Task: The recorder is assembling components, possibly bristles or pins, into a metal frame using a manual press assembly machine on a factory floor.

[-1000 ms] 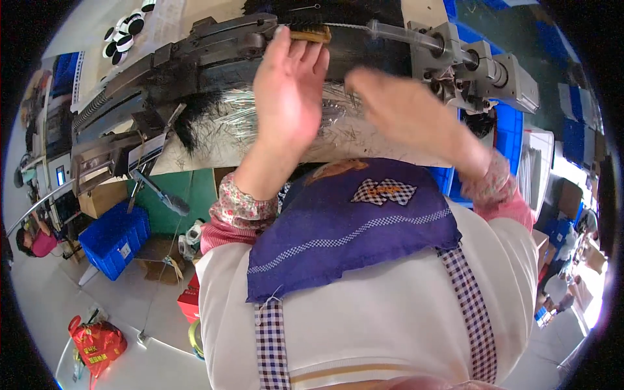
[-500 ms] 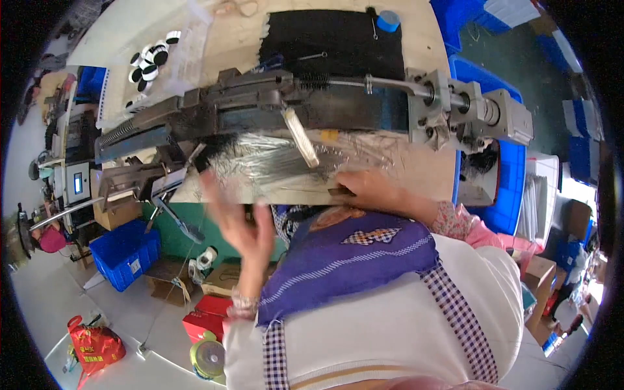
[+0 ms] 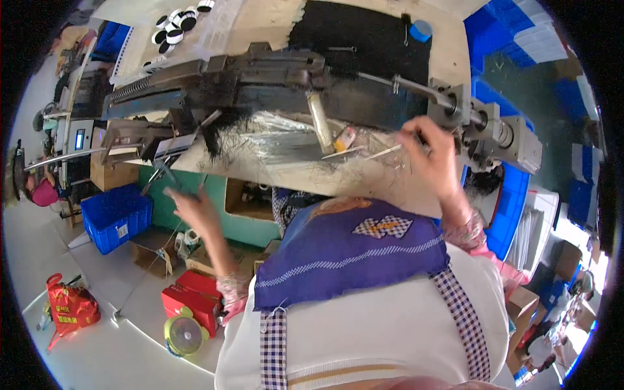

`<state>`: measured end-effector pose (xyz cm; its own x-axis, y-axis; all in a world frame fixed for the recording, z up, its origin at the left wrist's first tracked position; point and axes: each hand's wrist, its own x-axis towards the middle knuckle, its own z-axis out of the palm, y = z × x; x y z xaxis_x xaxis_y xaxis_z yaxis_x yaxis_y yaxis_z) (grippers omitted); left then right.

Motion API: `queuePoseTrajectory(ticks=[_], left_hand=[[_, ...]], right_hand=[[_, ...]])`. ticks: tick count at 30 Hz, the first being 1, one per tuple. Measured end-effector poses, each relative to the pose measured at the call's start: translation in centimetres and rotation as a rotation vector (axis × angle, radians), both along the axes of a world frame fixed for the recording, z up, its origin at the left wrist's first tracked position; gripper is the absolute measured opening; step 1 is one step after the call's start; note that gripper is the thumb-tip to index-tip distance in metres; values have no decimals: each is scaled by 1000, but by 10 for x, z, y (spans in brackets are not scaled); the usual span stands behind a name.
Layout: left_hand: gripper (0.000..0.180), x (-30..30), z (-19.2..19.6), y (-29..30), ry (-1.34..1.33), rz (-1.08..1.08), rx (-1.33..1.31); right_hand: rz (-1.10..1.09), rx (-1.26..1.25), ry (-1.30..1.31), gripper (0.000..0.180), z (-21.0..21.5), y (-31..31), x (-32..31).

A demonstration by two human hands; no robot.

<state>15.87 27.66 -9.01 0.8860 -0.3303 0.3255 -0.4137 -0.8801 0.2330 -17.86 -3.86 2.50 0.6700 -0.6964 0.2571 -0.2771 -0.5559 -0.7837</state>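
A long dark metal machine lies across the bench, its motor end at the right. My right hand is raised in front of that end, close to the metal rod. Its fingers are curled together; whatever they hold, if anything, is hidden. Below the bench edge at the left, my left hand has thumb and forefinger apart, just under a lever handle; contact is unclear. Between the hands lie a bundle of silver wires and a clump of black bristles.
White-and-black round pieces sit at the back left. A black cloth and a blue cap lie behind the machine. A blue crate stands on the floor left; a blue bin is at the right.
My right hand has risen from the bench's front edge toward the machine's right end. My left hand has dropped down and left toward the lever handle. The whole view has shifted slightly.
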Motion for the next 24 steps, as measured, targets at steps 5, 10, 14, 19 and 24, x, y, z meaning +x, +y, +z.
queuePoseTrajectory(ticks=[5,10,14,19,24], left_hand=[[67,-127,134,-131,522,-1003,-601],[20,-129,142,-167,1327,-1014,-232],[22,-103,99,-157,944,-861,-652],[18,-171,105,-192,1496,-632,-861],[16,-150,164,-201,2011,-590,-1312]], right_hand=[[331,-153,-120,12,34,-9,36],[449,-262,-212,14,48,-14,64],[95,-582,22,14,30,-60,34],[177,-830,133,14,9,-64,54],[230,-771,225,24,11,-55,55]])
